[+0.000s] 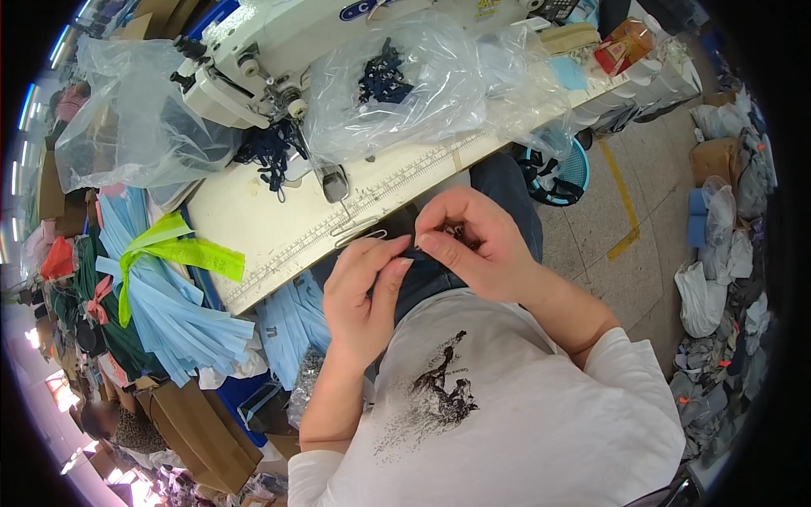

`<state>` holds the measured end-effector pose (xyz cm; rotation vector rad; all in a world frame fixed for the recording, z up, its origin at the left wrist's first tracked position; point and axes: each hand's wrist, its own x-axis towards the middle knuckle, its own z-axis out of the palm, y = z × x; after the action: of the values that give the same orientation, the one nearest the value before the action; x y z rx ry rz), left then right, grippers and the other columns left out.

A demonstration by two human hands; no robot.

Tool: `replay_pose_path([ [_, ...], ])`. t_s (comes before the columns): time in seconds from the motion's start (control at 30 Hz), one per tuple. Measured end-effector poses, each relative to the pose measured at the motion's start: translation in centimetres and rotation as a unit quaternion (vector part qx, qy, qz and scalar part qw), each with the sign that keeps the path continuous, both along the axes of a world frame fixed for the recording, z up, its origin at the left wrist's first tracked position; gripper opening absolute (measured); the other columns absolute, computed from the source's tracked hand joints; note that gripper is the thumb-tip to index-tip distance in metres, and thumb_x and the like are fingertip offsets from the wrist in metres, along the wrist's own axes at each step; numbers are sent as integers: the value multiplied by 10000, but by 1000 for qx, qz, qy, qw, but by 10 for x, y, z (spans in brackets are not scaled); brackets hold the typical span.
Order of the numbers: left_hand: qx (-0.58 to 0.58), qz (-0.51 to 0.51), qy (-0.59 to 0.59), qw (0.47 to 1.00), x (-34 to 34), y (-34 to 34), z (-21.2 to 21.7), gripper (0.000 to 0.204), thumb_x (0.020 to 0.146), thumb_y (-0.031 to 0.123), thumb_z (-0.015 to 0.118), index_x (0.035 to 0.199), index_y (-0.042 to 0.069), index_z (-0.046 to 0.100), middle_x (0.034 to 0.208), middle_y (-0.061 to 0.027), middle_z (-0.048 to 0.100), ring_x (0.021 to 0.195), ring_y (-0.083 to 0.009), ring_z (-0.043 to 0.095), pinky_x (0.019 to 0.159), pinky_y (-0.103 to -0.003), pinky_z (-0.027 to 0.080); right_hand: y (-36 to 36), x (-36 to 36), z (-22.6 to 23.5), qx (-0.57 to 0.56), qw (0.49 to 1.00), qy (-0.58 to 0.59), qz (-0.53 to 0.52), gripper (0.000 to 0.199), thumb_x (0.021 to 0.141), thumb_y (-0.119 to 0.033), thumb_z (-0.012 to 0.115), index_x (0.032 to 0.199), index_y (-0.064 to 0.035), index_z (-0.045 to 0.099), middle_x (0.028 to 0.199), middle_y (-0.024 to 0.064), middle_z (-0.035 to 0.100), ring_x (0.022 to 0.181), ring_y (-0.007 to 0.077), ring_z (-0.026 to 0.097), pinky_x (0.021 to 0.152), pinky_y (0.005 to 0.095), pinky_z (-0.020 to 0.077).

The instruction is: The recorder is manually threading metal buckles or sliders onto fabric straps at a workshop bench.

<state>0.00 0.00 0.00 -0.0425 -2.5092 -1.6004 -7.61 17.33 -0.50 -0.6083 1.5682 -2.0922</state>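
Observation:
My left hand [363, 283] and my right hand [480, 245] are held close together in front of my lap, just off the table's near edge. In the curled fingers of my right hand sits a small dark bundle [456, 230], partly hidden by the palm. Its thumb and index finger are pinched toward the left hand. The left fingers are bent, with thumb and fingertips near each other; anything between them is too small to make out. Close beyond the left hand, a bent wire piece [361, 230] is at the table edge.
A white sewing machine [232, 89] stands on the table [245, 275], with dark navy straps [272, 156] under its head. Clear plastic bags [422, 110] lie beside it. Light blue strips [173, 313] with a neon-green band [182, 253] hang left. A blue basket [576, 165] stands beyond my right hand.

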Motion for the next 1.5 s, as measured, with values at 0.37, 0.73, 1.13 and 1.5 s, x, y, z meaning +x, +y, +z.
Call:
replay_pose_path([
  [0.37,197,91,-52,975,3,11,-1,118,894,8,620,997,-48,634,908,-95,617,751,-118,605,649,-210,471,-1,0,-5,49,984,164,-47,131,892,29,598,1005,-19,550,955,78,566,777,110,537,636,212,437],
  [0.73,114,107,-8,988,6,15,-6,118,879,6,641,995,-18,639,836,-84,665,710,-126,646,651,-224,490,-1,-4,1,87,972,210,-68,171,827,27,673,960,-34,586,877,53,588,676,104,522,560,220,404],
  [1.13,87,107,12,990,7,14,-9,119,882,-10,632,1001,-16,630,851,-90,665,711,-126,649,629,-224,500,-3,-8,-3,9,999,-12,29,129,886,-12,636,1013,5,630,888,33,606,744,58,550,624,191,420],
  [1.5,147,95,-4,985,6,14,-7,149,877,-41,625,1026,-33,619,891,-84,662,749,-119,642,645,-215,499,-3,-7,4,-21,996,-76,33,111,857,-28,681,958,-1,642,876,18,612,736,51,553,602,192,424],
])
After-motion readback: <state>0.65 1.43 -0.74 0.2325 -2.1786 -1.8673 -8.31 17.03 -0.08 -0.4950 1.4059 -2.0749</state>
